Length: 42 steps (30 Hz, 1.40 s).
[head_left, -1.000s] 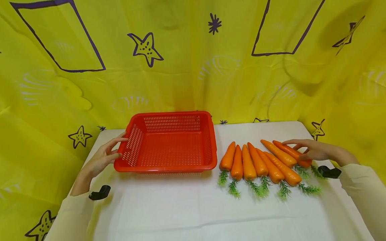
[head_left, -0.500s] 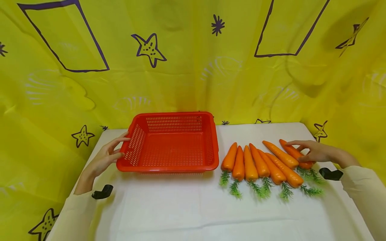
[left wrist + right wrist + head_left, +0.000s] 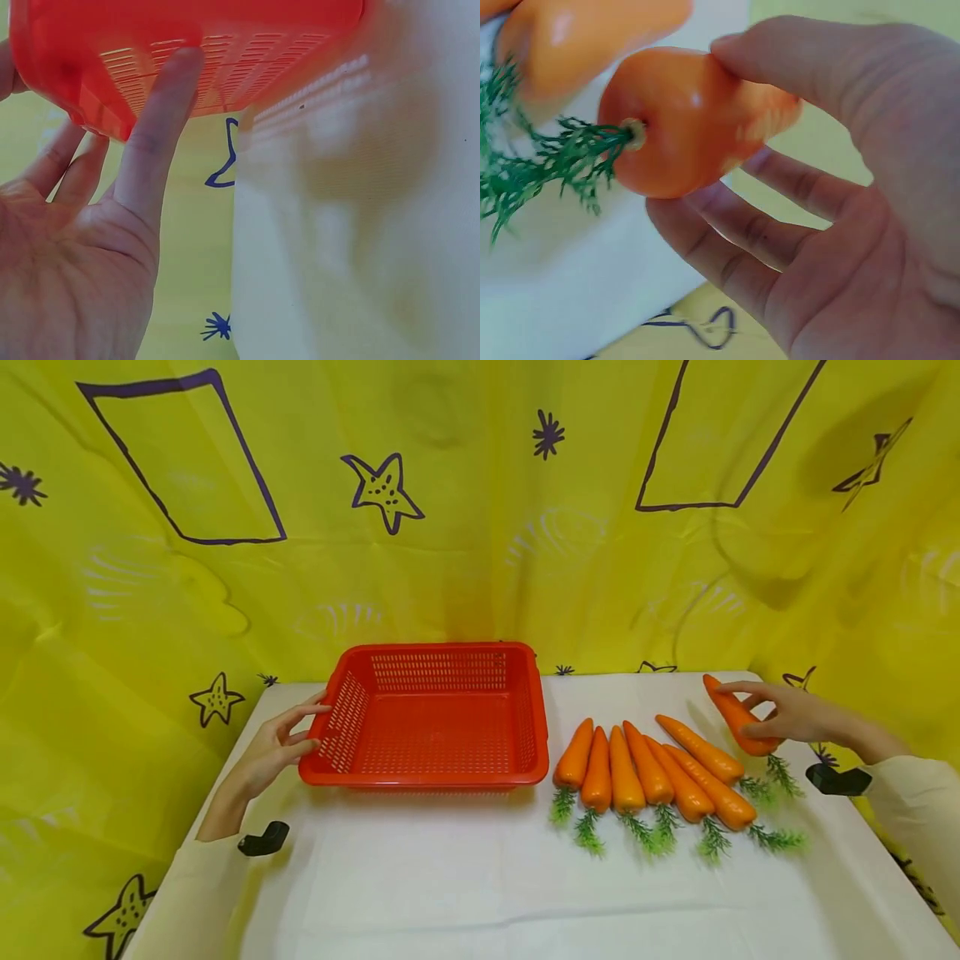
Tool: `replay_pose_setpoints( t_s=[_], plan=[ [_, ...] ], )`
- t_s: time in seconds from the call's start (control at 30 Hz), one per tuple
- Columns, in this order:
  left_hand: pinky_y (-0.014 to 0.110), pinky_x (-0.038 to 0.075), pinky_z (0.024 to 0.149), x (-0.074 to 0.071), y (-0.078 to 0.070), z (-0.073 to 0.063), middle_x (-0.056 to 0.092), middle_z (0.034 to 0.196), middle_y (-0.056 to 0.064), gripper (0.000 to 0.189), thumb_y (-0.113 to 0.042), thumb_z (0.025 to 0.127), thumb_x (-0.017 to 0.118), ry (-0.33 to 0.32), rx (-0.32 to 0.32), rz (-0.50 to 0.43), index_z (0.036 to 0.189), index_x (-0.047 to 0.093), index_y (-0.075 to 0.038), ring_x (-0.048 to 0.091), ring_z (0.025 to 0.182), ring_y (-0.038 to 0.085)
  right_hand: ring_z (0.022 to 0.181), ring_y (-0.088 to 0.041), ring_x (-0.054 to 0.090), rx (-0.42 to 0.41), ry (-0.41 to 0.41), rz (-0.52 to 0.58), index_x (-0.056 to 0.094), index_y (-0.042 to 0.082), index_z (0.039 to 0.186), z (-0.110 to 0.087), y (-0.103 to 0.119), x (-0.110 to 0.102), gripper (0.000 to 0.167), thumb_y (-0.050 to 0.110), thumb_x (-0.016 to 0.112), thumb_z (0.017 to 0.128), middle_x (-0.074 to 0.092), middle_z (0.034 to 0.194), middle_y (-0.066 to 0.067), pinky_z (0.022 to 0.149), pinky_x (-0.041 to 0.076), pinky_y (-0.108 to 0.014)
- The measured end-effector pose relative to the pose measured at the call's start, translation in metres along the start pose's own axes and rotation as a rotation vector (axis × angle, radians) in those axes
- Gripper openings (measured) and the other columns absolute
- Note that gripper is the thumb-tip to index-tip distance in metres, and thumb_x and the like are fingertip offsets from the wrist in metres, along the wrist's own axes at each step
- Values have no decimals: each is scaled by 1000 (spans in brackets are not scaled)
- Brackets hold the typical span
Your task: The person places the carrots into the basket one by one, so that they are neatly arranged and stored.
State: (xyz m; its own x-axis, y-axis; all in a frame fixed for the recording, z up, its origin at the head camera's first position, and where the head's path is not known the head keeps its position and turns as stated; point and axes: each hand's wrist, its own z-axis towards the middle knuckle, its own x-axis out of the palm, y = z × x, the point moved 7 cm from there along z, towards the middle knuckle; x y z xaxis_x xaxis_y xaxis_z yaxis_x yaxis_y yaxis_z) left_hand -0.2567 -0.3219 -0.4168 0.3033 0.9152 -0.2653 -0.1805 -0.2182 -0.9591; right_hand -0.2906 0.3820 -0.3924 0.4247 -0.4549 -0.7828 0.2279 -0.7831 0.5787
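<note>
My right hand (image 3: 795,714) pinches an orange carrot (image 3: 738,720) between thumb and fingertips and holds it up off the table at the right of the row. In the right wrist view, the thumb lies on one side of the carrot (image 3: 675,124) and the fingers on the other; green leaves (image 3: 562,154) hang from its thick end. My left hand (image 3: 270,752) holds the left side of a red plastic basket (image 3: 423,778). The left wrist view has the thumb (image 3: 161,127) against the basket's slotted outer wall (image 3: 262,60); some fingertips are hidden behind it.
Several more carrots (image 3: 628,768) with green tops lie fanned out on the white-covered table (image 3: 420,868), right of the basket. A yellow curtain (image 3: 465,552) printed with starfish hangs behind the table and at both sides.
My right hand has taken hold of the rightmost carrot and raised it from the table, away from the others. My left hand keeps its place on the basket. The head view has shifted slightly.
</note>
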Motion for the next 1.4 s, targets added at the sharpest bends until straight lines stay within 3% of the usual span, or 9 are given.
replay_pose_setpoints(
  t_s=[0.23, 0.47, 0.73, 0.93, 1.13, 1.27, 1.4],
  plan=[
    [29, 59, 83, 0, 2, 0, 18, 171, 12, 44, 4, 100, 57, -20, -9, 7, 144, 47, 7, 66, 114, 11, 92, -36, 72, -43, -117, -24, 40, 4, 153, 2, 33, -31, 66, 8, 72, 96, 48, 134, -42, 66, 57, -31],
    [29, 59, 83, 2, 1, 2, 19, 170, 13, 45, 3, 100, 57, -24, -13, 28, 144, 47, 6, 65, 114, 11, 104, -49, 67, -13, -128, -35, 31, 2, 157, 7, 54, -43, 73, 14, 71, 98, 46, 139, -42, 69, 57, -32],
    [31, 58, 87, 0, 4, 1, 19, 171, 10, 46, 1, 101, 56, -19, -15, 65, 145, 46, 4, 54, 131, 35, 107, -40, 68, -26, -70, 5, 32, 9, 159, 29, 98, -38, 75, 23, 72, 98, 45, 144, -34, 78, 57, -39],
    [28, 56, 91, -1, 7, 0, 19, 171, 10, 45, 3, 100, 56, -14, 9, 64, 144, 47, 5, 38, 141, 46, 109, -36, 68, -86, -27, 70, 37, 17, 159, 55, 147, -28, 72, 25, 74, 97, 45, 147, -28, 82, 58, -44],
    [29, 57, 89, -2, 10, 1, 20, 171, 9, 45, 2, 101, 56, -21, 4, 66, 145, 48, 3, 48, 134, 40, 110, -32, 68, -148, 35, 124, 39, 24, 157, 88, 194, -8, 71, 28, 75, 96, 49, 146, -21, 85, 57, -46],
    [28, 56, 89, -2, 8, 0, 19, 171, 10, 45, 2, 101, 57, -20, 12, 57, 144, 47, 4, 55, 130, 25, 104, -30, 70, -214, 87, 181, 39, 21, 157, 114, 226, 13, 71, 21, 75, 96, 51, 142, -21, 83, 58, -44],
    [28, 57, 89, 0, 5, -1, 19, 171, 12, 44, 2, 101, 56, -19, 16, 46, 144, 47, 5, 53, 132, 37, 100, -32, 70, -271, 132, 229, 39, 18, 157, 139, 257, 36, 70, 15, 74, 96, 52, 140, -22, 76, 60, -42]
  ],
)
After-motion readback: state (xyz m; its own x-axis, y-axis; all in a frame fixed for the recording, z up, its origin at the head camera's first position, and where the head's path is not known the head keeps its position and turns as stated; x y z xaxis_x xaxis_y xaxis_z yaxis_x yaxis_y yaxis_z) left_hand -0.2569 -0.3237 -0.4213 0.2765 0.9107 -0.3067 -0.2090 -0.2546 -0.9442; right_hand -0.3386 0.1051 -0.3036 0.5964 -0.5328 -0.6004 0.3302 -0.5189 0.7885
